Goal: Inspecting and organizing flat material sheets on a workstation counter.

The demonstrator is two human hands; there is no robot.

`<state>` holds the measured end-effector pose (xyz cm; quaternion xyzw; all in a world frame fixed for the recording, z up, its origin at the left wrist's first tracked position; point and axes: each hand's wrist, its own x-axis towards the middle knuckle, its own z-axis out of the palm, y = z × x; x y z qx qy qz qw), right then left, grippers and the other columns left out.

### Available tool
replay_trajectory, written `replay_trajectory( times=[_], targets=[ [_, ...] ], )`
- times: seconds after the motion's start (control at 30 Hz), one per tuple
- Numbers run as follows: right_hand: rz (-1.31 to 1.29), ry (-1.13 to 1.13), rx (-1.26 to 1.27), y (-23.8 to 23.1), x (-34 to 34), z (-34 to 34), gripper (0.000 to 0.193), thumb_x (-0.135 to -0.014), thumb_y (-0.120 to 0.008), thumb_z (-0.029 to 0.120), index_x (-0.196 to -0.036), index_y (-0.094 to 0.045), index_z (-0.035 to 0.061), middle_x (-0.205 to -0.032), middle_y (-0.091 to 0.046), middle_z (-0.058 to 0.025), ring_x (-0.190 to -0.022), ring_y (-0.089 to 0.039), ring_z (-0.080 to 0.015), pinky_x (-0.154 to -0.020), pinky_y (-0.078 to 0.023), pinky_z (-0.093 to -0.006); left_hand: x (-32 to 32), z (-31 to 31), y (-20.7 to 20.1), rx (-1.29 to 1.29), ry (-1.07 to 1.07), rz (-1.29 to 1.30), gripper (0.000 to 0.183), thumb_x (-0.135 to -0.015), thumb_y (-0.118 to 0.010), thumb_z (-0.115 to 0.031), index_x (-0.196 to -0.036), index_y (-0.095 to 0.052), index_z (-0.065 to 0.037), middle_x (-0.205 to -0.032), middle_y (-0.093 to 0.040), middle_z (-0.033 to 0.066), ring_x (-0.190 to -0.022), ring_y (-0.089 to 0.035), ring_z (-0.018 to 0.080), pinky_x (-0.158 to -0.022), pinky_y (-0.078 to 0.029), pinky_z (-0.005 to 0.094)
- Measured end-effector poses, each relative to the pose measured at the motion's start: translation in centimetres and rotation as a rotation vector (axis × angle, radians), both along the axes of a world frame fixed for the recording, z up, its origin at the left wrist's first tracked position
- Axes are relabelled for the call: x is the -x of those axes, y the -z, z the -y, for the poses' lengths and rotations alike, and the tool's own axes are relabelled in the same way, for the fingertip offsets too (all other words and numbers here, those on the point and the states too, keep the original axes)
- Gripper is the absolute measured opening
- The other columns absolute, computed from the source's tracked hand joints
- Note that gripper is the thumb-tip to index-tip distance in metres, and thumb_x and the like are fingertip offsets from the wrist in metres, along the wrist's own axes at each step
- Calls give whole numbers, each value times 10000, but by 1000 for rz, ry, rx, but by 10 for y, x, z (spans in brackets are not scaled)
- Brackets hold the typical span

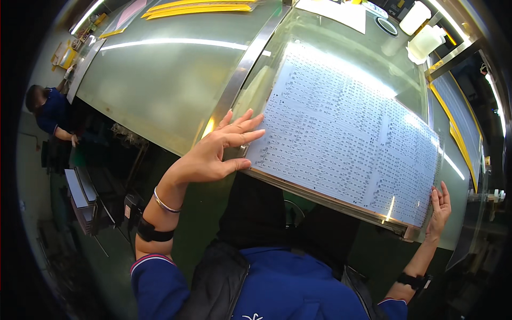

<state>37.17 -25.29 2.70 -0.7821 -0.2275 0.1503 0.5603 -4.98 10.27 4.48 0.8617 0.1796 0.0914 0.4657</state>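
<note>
A large pale panel [341,136], covered with rows of small dark marks, lies tilted on a glass-topped table section in front of me. Spread fingers of my left hand [216,149] rest at its left edge, the thumb at the near left corner. My right hand [440,212] is beside the near right edge, fingers stretched upward along it. Both hands look open, neither wrapped round the panel. Part of my right hand's contact with the edge is too small to make out.
A metal strip [242,74] divides the glass tabletop [165,80] at left. Yellow-edged sheets [200,9] lie at the far left, a yellow-edged frame [453,130] at right. White plastic jugs [425,45] and a roll of tape [386,26] stand at the back right. Another person [50,109] works at far left.
</note>
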Motion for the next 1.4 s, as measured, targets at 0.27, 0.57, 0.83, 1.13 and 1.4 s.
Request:
replay_trajectory(
  times=[0.27,0.57,0.83,1.13,1.4],
  targets=[
    [-7,1,-7,-3,1,-1,449,-847,-573,61,-1262,-420,-18,-954,-623,-64,-898,-565,-87,-838,-418,-205,-2,-2,-1,1,-7,2,593,-694,-652,-6,-1252,-486,-121,-1386,-338,90,-1339,-190,244,-1092,-15,414],
    [-26,-20,-26,2,-5,-1,412,-853,-560,60,-1238,-439,-21,-945,-622,-65,-866,-566,-80,-800,-430,-200,-6,-1,2,-56,-17,-37,606,-686,-647,0,-1256,-481,-122,-1387,-336,88,-1338,-191,247,-1093,-34,423],
    [-89,-34,-98,-4,-16,18,423,-850,-552,93,-1236,-419,-20,-1067,-566,-94,-954,-537,-124,-861,-407,-235,-14,-1,-5,-134,-3,-59,622,-668,-624,24,-1255,-485,-124,-1390,-332,97,-1334,-198,273,-1090,-59,442],
    [-336,-257,188,-32,-55,-68,575,-812,-630,269,-1326,-391,173,-1102,-552,-140,-918,-545,-179,-812,-466,-319,-13,10,-8,-152,-68,-198,627,-604,-613,45,-1217,-490,-5,-1368,-341,177,-1327,-211,306,-1085,-48,440],
    [444,-108,869,-19,-82,-87,384,-895,-440,337,-1278,-431,320,-1139,-563,-129,-1041,-534,-301,-896,-417,-384,-25,19,-3,-142,-41,-156,609,-598,-640,-3,-1194,-512,-1,-1369,-335,179,-1331,-196,312,-1087,-21,443]
  ],
)
